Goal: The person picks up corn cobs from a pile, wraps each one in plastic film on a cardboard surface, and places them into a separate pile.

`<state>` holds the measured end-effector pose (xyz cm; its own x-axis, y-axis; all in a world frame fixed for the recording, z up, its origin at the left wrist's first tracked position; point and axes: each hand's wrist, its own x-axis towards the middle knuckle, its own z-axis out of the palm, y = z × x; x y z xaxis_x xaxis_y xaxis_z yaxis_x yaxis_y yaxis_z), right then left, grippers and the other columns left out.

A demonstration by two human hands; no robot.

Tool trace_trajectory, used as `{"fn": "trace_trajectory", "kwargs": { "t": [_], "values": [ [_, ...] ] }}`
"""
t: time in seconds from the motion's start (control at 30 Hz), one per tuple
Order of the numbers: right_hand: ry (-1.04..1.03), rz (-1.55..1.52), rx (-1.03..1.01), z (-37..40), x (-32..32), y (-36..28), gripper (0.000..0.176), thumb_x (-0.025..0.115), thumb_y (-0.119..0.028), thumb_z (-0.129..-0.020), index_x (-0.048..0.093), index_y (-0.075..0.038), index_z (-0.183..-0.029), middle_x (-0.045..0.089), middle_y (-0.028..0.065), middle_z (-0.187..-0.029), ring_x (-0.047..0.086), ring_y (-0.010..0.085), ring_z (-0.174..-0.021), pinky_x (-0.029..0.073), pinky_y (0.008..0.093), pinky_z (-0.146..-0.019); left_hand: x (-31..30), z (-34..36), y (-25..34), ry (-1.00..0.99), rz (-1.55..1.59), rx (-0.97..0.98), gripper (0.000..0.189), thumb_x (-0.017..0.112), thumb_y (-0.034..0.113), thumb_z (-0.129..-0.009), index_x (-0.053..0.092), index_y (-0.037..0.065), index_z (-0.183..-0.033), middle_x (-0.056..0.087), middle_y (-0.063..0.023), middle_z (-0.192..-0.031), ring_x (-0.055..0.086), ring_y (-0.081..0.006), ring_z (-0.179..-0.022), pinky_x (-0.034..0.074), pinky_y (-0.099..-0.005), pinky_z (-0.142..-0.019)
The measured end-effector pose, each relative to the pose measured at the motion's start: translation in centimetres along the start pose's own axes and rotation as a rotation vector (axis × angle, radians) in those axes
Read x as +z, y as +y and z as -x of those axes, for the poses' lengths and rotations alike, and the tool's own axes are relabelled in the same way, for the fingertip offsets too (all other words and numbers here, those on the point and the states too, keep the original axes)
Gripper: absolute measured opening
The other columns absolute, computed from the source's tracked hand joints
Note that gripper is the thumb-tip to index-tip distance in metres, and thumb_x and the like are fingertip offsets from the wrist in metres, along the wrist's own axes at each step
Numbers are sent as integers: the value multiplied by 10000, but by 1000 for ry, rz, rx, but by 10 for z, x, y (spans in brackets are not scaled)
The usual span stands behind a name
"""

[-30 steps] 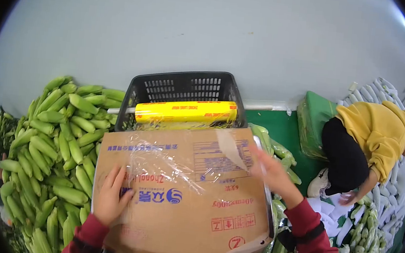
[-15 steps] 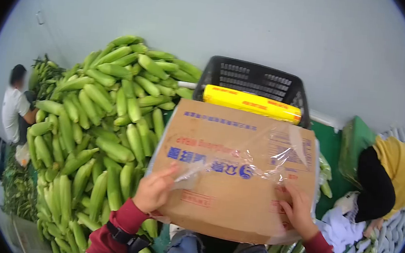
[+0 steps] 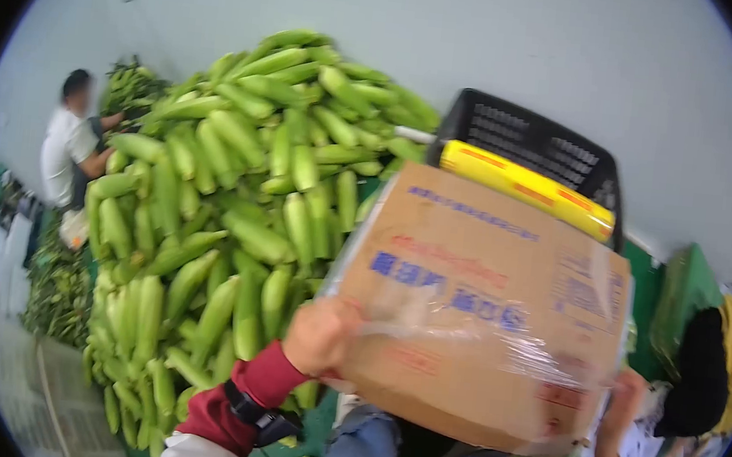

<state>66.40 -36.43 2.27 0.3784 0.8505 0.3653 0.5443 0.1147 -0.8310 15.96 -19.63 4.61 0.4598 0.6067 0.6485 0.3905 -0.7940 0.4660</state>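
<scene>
And here's the cardboard [image 3: 487,249], centre right in the scene, printed face up, tilted in view just above the person's jeans [image 3: 375,450], with clear film [image 3: 538,360] shining across it! The left hand [image 3: 320,334] is at its near left edge, fingers curled together and clamped on the film, creases running rightward from the fist; over on the near right edge there's the right hand [image 3: 620,407], blurred, and whether its fingers grip anything, one cannot tell. Just beyond the far edge lies the yellow roll [image 3: 528,191], across the near side of the black crate [image 3: 534,126] by the wall. To the left, a great heap of corn [image 3: 239,133], and past it, far left, a co-worker in white [image 3: 65,147]
</scene>
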Motion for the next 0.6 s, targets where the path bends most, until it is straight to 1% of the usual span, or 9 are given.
{"fn": "trace_trajectory", "kwargs": {
  "t": [0.1,0.17,0.2,0.23,0.27,0.37,0.47,0.57,0.6],
  "values": [
    [199,277,7,42,-17,-54,202,405,-83,-1007,495,48,-1133,424,37,-899,428,143,-802,383,282,-798,-14,40,36,-152,0,118,202,645,-11,-708,571,68,-878,642,-99,-866,665,-304,-835,556,-384,-706],
    [-46,197,139,86,-29,-29,144,392,-83,-1010,495,15,-1028,524,82,-935,513,176,-860,398,297,-890,-15,70,45,-199,-28,63,206,665,-20,-706,574,45,-879,629,-104,-834,650,-318,-832,543,-423,-744],
    [-77,204,201,82,-6,-57,239,662,-52,-837,579,-31,-1060,594,156,-926,558,353,-890,456,451,-800,-22,79,41,-318,-250,-154,236,686,8,-709,571,33,-914,623,-119,-866,630,-339,-867,520,-448,-782],
    [-171,153,256,82,6,-67,139,527,-74,-925,549,-9,-1046,602,137,-950,575,278,-892,447,382,-850,-32,89,35,-435,-468,-372,276,706,37,-712,567,21,-950,618,-134,-898,609,-359,-902,497,-473,-820],
    [-267,105,315,85,15,-71,169,391,-96,-1013,519,13,-1032,609,119,-975,592,203,-894,437,312,-901,-36,99,16,-110,-586,-364,404,737,136,-737,546,7,-1069,579,-177,-1037,552,-388,-981,448,-502,-887],
    [-261,16,309,77,22,-77,203,369,-74,-1009,549,13,-1045,648,129,-961,635,219,-871,472,317,-858,-67,126,-27,-148,-1035,-887,734,788,297,-740,453,16,-1329,516,-205,-1186,514,-382,-1047,432,-432,-930],
    [-349,136,171,79,9,-78,232,494,0,-876,576,-10,-1093,641,129,-1026,599,275,-1002,437,367,-917,-83,202,-77,-93,-794,-889,886,835,277,-675,374,-15,-1373,611,-241,-1116,618,-399,-999,510,-434,-854],
    [-524,324,8,69,6,-94,365,592,59,-754,589,-64,-1098,634,115,-1106,585,294,-1029,444,374,-890,-96,156,-50,354,320,-1455,537,719,104,-814,430,-28,-1247,625,-160,-1049,658,-230,-892,554,-328,-764],
    [-476,424,-124,71,8,-90,354,626,48,-742,607,-78,-1072,648,93,-1062,594,296,-1015,454,375,-849,-91,155,-53,474,613,-1276,473,656,81,-864,431,-10,-1271,612,-159,-1121,635,-232,-991,534,-350,-854]
  ]
}}
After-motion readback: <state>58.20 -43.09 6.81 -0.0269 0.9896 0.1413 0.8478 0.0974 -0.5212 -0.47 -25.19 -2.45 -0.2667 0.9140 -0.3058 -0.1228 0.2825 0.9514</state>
